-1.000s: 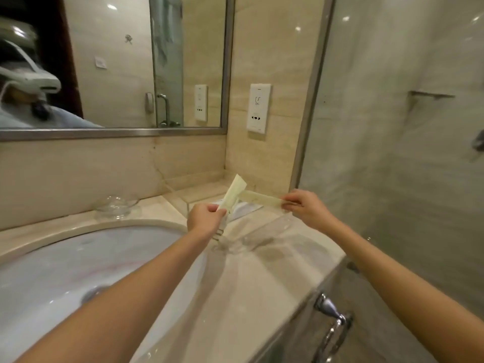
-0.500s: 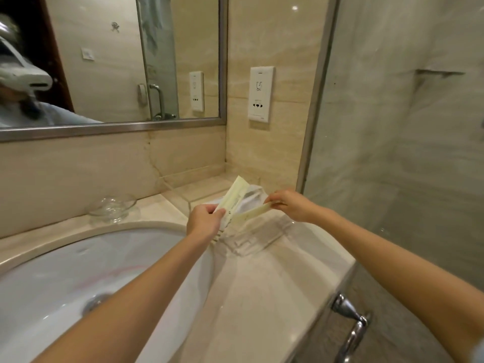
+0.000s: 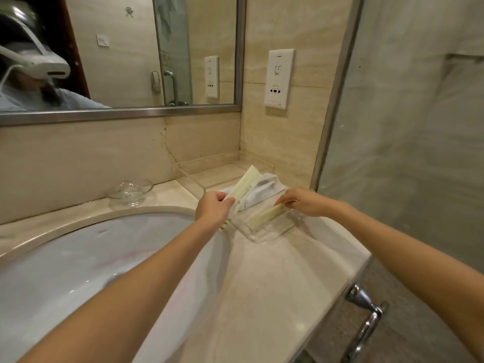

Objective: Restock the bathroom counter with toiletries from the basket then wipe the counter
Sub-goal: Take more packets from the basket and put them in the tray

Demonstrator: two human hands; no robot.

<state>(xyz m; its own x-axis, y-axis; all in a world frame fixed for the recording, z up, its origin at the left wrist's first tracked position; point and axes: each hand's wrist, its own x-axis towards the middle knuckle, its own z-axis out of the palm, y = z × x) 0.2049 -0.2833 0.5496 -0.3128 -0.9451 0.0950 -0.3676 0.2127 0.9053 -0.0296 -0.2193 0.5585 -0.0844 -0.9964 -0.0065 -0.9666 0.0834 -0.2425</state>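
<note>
My left hand (image 3: 213, 206) grips a pale yellow toiletry packet (image 3: 245, 183) that sticks up and to the right. My right hand (image 3: 301, 201) pinches a second pale yellow packet (image 3: 264, 216), which lies slanted inside the front compartment of a clear acrylic tray (image 3: 272, 231) on the marble counter (image 3: 275, 279). A white wrapped toiletry packet (image 3: 267, 188) lies in the tray behind both hands. The basket is out of sight.
A white sink basin (image 3: 91, 263) fills the left. A clear glass dish (image 3: 131, 191) stands by the back wall. A wall socket panel (image 3: 279, 78), a mirror (image 3: 117, 53) and a glass shower partition (image 3: 406, 140) surround the counter corner. A chrome handle (image 3: 364, 318) sits below the counter edge.
My right hand has moved left and down, bringing its packet from above the counter into the tray's front compartment. My left hand has stayed in place with its packet.
</note>
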